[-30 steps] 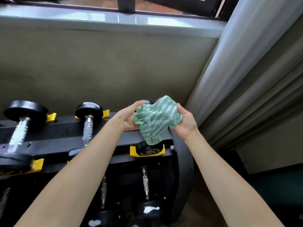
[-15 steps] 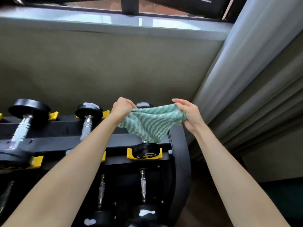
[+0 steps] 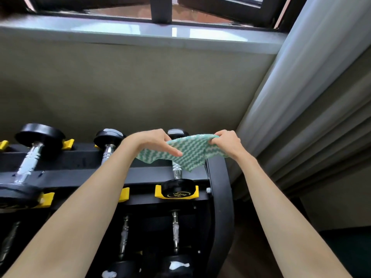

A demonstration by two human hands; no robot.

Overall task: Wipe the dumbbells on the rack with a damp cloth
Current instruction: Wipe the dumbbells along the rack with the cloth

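A green-and-white wavy-patterned cloth (image 3: pixel 188 155) is stretched between both hands over the right end of the black rack (image 3: pixel 218 177). My left hand (image 3: pixel 152 142) pinches its left part and my right hand (image 3: pixel 226 143) grips its right corner. Under the cloth lies the rightmost top-row dumbbell (image 3: pixel 177 187), black heads and a chrome handle, in yellow cradles; its handle is partly covered. Two more dumbbells sit to the left, a middle dumbbell (image 3: pixel 109 141) and a larger dumbbell (image 3: pixel 30 157).
A lower row of the rack holds more dumbbells (image 3: pixel 175 247) with white smudges on their heads. A beige wall and window sill (image 3: pixel 140 35) stand behind. A grey curtain (image 3: pixel 301 97) hangs close on the right of the rack.
The cloth went from a bunched wad between both hands to spread out flat. Both hands moved apart and slightly forward over the rightmost dumbbell.
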